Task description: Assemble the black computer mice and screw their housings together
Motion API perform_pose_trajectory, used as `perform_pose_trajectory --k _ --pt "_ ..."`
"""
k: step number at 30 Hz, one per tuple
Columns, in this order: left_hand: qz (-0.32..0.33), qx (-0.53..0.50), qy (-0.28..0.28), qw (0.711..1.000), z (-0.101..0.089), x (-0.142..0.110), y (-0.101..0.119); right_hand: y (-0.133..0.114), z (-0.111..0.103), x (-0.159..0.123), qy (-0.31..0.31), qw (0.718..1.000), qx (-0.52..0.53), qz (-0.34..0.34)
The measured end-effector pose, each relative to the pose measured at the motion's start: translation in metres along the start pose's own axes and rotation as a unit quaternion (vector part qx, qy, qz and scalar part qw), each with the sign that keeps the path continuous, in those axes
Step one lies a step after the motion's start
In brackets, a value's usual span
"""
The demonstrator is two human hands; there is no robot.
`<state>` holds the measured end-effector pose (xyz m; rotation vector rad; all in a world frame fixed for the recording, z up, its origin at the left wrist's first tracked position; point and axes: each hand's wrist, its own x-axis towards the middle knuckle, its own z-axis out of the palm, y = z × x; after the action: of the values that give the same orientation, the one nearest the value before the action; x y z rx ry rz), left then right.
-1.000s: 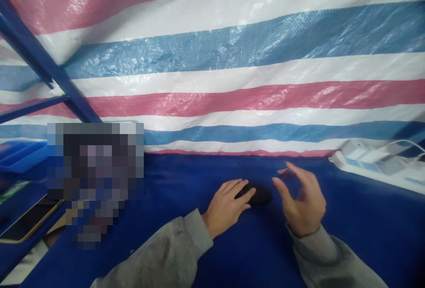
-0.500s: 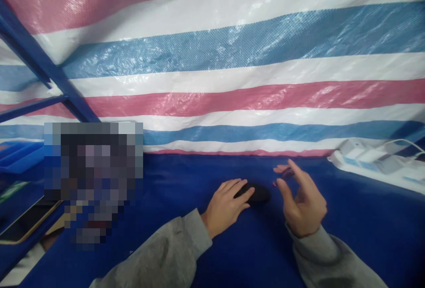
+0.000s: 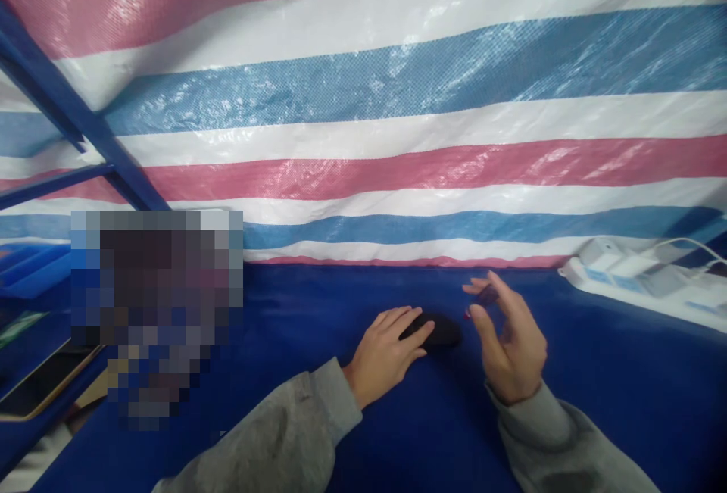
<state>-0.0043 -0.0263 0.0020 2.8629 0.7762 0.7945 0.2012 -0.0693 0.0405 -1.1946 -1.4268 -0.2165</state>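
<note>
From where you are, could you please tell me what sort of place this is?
Probably a makeshift workstation: a striped woven tarpaulin hangs behind a blue tabletop, with a white power strip on the right.

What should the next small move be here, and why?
Perhaps bring the right hand to the black object at its uncovered end: the left hand lies over the other, and the right is raised close by, though whether it holds anything is unclear.
</note>
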Motion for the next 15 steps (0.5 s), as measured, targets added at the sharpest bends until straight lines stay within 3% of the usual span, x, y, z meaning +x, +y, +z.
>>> perform_pose_trajectory --k 3,8,12,15 --pt "-0.002 -0.005 0.002 1.000 -0.0012 0.0007 0.0005 -0.0006 -0.0006 0.0008 0.034 0.999 -0.034 -0.019" --pt "-0.002 -0.002 0.000 1.000 -0.0031 0.0013 0.0016 0.0002 -0.0005 -0.0001 -0.012 1.000 0.004 -0.003" --pt "-0.003 -0.003 -0.002 1.000 -0.0029 0.0011 0.0015 0.0007 -0.0008 -0.0004 0.031 0.999 -0.020 -0.019" --pt "-0.004 -0.005 0.003 1.000 -0.0023 0.0010 0.0014 0.0006 -0.0011 -0.0012 0.007 1.000 -0.003 0.000"
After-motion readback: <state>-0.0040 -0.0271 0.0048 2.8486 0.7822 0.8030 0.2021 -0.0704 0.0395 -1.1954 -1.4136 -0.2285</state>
